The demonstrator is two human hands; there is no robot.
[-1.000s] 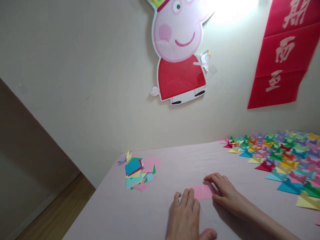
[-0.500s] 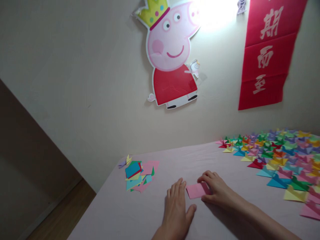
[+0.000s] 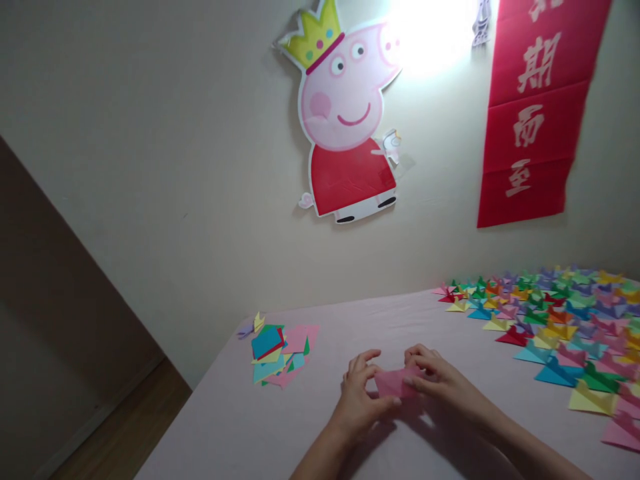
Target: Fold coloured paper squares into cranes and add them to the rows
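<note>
A folded pink paper (image 3: 393, 383) is held just above the pink table (image 3: 250, 427) between both hands. My left hand (image 3: 361, 393) pinches its left side, thumb at the lower edge and fingers curled over the top. On the paper's right end my right hand (image 3: 434, 379) is closed, fingers bent over it. The paper's right part is hidden under those fingers.
A loose pile of coloured paper squares (image 3: 277, 350) lies to the left, with a small folded piece (image 3: 253, 325) at its far corner. Several folded paper cranes (image 3: 560, 330) in many colours cover the table's right side. The wall behind carries a cartoon pig cutout (image 3: 345, 127) and a red banner (image 3: 535, 113).
Both hands were pressing the pink paper flat on the table. Now they have lifted it slightly and pinch it by its ends. The view has shifted a little.
</note>
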